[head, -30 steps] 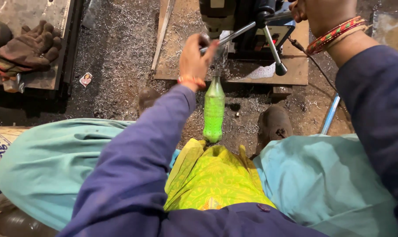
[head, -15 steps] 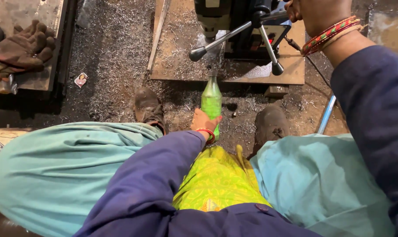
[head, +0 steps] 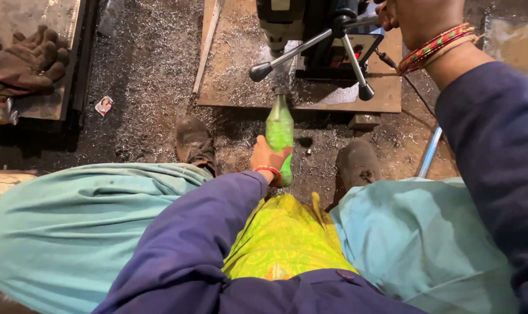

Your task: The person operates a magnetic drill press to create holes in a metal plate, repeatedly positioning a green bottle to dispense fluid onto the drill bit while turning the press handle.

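Metal shavings cover the dark workshop floor (head: 141,87) beneath you, and a rusty steel plate (head: 235,64) lies at twelve o'clock with a drill press (head: 316,35) standing on it. Your left hand (head: 268,158) is wrapped around one green plastic bottle (head: 280,131), fingers closed on its lower half. The bottle stands between your two shoes (head: 194,139), its long axis running from your wrist toward twelve o'clock, cap end nearest the drill's spindle (the cap sits just short of the plate's near edge). Your right hand (head: 418,17) is up at one o'clock, closed on a spoke of the feed handle (head: 333,38); three spokes show, two ending in black knobs. So the left hand is the one nearer the bottle, and the drill lies straight ahead of the bottle's neck. At ten o'clock one pair of worn work gloves (head: 25,67) lies on another steel slab, well apart from both hands. A small printed wrapper (head: 104,104) lies in the swarf between.
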